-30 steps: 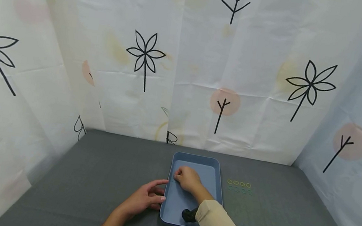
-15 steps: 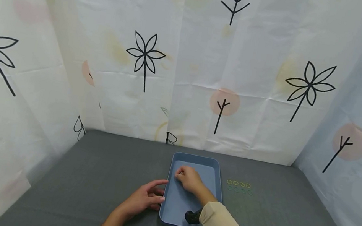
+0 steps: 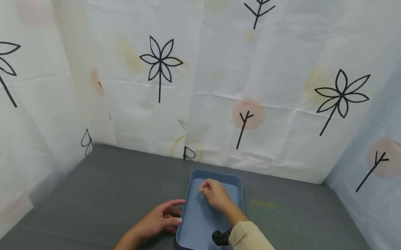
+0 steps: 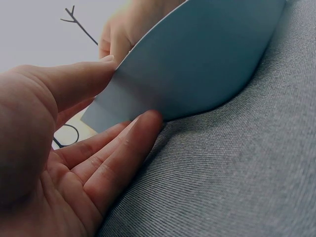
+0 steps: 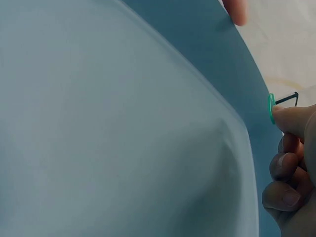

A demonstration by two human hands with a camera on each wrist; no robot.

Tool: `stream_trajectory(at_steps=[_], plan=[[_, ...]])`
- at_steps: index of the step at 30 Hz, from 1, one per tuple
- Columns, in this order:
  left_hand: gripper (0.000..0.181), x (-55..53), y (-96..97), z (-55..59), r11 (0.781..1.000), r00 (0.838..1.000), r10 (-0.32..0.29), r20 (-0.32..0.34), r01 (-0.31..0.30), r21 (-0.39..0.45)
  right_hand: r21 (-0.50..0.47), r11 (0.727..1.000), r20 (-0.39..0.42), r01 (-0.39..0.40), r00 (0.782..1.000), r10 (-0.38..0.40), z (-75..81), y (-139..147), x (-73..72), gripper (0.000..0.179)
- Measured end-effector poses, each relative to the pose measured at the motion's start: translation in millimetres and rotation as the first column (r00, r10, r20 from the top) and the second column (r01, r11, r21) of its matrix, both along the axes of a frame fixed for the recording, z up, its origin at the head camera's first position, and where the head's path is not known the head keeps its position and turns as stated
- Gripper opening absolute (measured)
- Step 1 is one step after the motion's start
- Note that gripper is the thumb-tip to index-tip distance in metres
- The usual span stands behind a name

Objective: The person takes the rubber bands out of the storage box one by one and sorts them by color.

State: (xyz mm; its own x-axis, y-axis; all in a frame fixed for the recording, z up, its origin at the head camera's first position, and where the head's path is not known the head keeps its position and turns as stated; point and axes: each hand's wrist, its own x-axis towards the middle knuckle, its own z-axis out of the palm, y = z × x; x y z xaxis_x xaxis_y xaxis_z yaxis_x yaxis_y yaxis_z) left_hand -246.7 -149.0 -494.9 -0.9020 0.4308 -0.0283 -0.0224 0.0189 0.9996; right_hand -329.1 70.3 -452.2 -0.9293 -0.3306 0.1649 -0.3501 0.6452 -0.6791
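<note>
A blue rectangular tray (image 3: 201, 232) lies on the grey cloth. My right hand (image 3: 215, 194) is over its far part, curled, with thumb and finger pinching a small green ring (image 5: 271, 107). In the right wrist view the ring stands upright at the fingertips, beyond the tray wall (image 5: 217, 54). My left hand (image 3: 157, 220) rests at the tray's left side. Its fingertips (image 4: 148, 121) touch the outer wall low down near the cloth, and the thumb side lies near the rim; the fingers are fairly straight.
Right of the tray, a row of yellow rings (image 3: 260, 203) lies on the grey cloth (image 3: 299, 241), with a row of green rings (image 3: 269, 212) just nearer. A patterned white curtain (image 3: 210, 79) stands behind and on both sides.
My right hand, pinching, has shifted slightly right and away from me, off the tray's left side. The left hand stays at the tray's side.
</note>
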Motion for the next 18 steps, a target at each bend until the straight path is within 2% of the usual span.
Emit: stream_trajectory(at_steps=[11, 18], plan=[[0.059, -2.0, 1.6, -5.1, 1.000, 1.000, 0.006, -0.005, -0.006, -0.009, 0.025, 0.998, 0.021, 0.058, 0.998, -0.059, 18.3, 25.5, -2.7, 0.004], [0.060, -2.4, -0.1, -4.6, 1.000, 1.000, 0.005, -0.007, -0.005, -0.010, 0.002, 0.998, -0.002, 0.066, 0.998, -0.066, 22.0, 39.6, -6.7, 0.004]])
